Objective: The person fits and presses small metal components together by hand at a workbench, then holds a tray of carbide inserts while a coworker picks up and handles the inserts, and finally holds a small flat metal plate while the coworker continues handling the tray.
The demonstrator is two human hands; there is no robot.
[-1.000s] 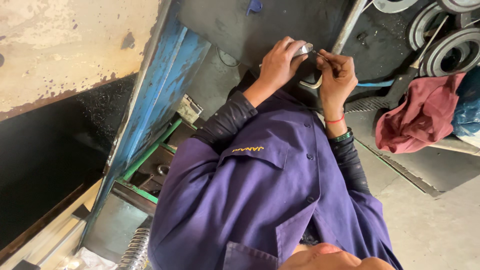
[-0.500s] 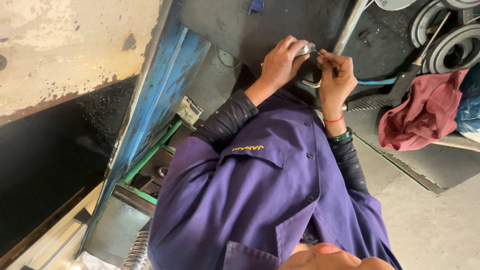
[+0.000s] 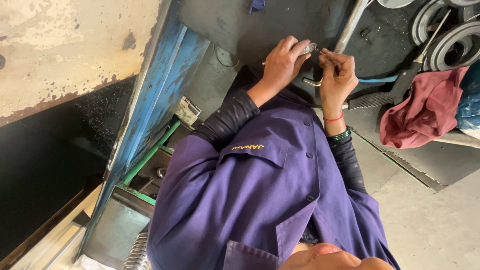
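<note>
My left hand [image 3: 282, 62] is closed around a small shiny metal part [image 3: 309, 48], held out in front of my chest. My right hand [image 3: 337, 75], with a red thread and green bangles at the wrist, pinches the tip of something thin right against that part; what it is stays too small to tell. A bent metal piece [image 3: 312, 82] shows just below, between the two hands. The hands almost touch. My purple shirt [image 3: 260, 200] fills the lower middle of the view.
A worn blue metal frame [image 3: 160, 85] runs diagonally on the left, with green bars [image 3: 150, 155] below it. A red cloth [image 3: 420, 115], metal rings [image 3: 450, 40], a steel rod [image 3: 350, 22] and a blue tube [image 3: 375, 80] lie at the right. Below them is concrete floor [image 3: 430, 225].
Both hands stay together at the metal part. My right hand's fingers have shifted slightly away from the left, now pinching at the part's tip.
</note>
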